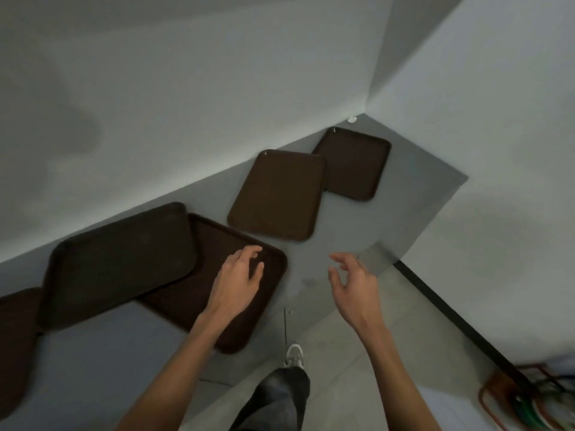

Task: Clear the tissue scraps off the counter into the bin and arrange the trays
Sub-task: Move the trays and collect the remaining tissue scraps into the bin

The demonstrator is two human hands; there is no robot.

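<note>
The fingers (255, 252) of the left hand (238, 278) are seen loosely curved and slightly spread, with nothing pinched between them. Whether their tips touch the tray beneath cannot be told. The fingers (337, 259) of the right hand (354, 284) are likewise curved and apart, held empty above the grey desk (357, 219).

Under the left hand lies a dark brown near tray (214, 244). Its left part is hidden by an overlapping tray (124, 262) at 9 o'clock. At 8 o'clock a third, edge tray (15, 337) is cut off by the frame.

At 1 o'clock from the left hand a middle tray (280, 194) lies flat on the desk. Its far corner meets, or slightly covers, a far tray (357, 163) beyond it. At 12 o'clock from the far tray a small white scrap (352, 120) is lodged in the wall corner, too small to be made out.

At 6 o'clock a trouser leg (280, 396) and a white shoe (294, 357) are seen on the floor (342, 353). At 4 o'clock a blurred tangle (513, 396) of red and green is partly cut off.
</note>
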